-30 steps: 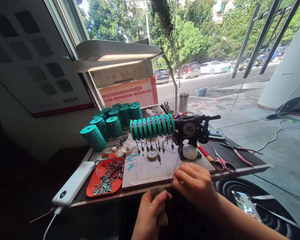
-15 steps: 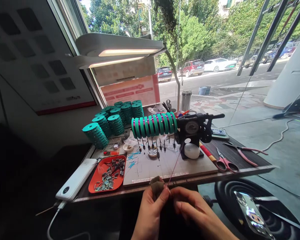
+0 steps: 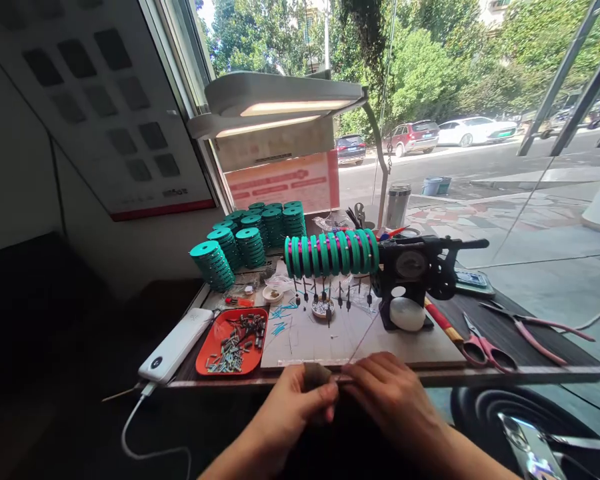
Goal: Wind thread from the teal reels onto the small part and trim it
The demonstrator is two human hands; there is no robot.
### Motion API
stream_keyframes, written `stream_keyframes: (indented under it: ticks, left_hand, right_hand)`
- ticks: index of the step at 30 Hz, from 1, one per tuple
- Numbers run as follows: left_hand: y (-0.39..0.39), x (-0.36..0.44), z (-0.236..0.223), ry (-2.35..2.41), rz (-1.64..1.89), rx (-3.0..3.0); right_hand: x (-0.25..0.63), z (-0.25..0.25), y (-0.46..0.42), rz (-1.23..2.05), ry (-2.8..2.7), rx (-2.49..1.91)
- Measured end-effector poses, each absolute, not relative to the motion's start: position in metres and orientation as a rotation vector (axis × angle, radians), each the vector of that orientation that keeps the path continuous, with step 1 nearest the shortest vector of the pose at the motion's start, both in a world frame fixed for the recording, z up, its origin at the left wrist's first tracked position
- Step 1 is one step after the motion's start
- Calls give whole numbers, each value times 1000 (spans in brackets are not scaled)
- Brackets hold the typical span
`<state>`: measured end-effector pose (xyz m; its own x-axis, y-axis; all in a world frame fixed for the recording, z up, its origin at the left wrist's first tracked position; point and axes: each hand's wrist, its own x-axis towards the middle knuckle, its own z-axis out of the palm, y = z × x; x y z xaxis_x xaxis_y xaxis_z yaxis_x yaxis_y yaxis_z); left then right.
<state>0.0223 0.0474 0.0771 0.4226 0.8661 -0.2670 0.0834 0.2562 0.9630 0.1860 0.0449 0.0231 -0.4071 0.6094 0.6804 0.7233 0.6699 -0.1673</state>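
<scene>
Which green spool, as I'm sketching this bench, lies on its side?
The green spool on the black stand: it lies sideways, while the other green spools stand on end.

Left grip [image 3: 305, 393] pinched, thumb uppermost; right grip [image 3: 387, 387] curled, back upward, just beside; forearms [image 3: 457, 447] angled inward.

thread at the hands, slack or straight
Straight: the thread shows no visible sag between the black machine and the right hand. How hard it is pulled, I cannot tell.
</scene>
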Motion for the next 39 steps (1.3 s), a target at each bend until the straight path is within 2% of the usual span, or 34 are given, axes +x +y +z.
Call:
stream_keyframes:
  ticks: [6,11,14,16,18,20,22,25,31,39]
  left_hand:
    - [50,-10,120,1220,534,1379]
    - [46,-18,156,1325,429,1509]
    - [51,-19,160,1261,436,1469]
    - [54,-21,150,1188,561,1303]
    - [53,-21,129,1108,773,1034]
    - [47,-15,101,966,932,779]
    - [37,-1,72,711,1004,496]
    - [21,25,40,425,1071,182]
    - [13,48,27,186,1073,42]
    - [14,46,31,142,1104,40]
  right_hand:
    - [125,11,83,-287,-2217,-882]
    - [108,-3,100,-320,-2215,-796]
    - [114,-4,92,-307,-2147,-709]
    - [123,4,79,-284,-2092,-662]
    - [137,20,61,-120,-2033,-634]
    - [152,35,41,366,-1868,-640]
    - [163,46,25,897,-1462,-758]
    - [166,48,15,1346,-987,-731]
    - [157,37,15,1523,-654,-606]
    - [156,39,14,1500,-701,-581]
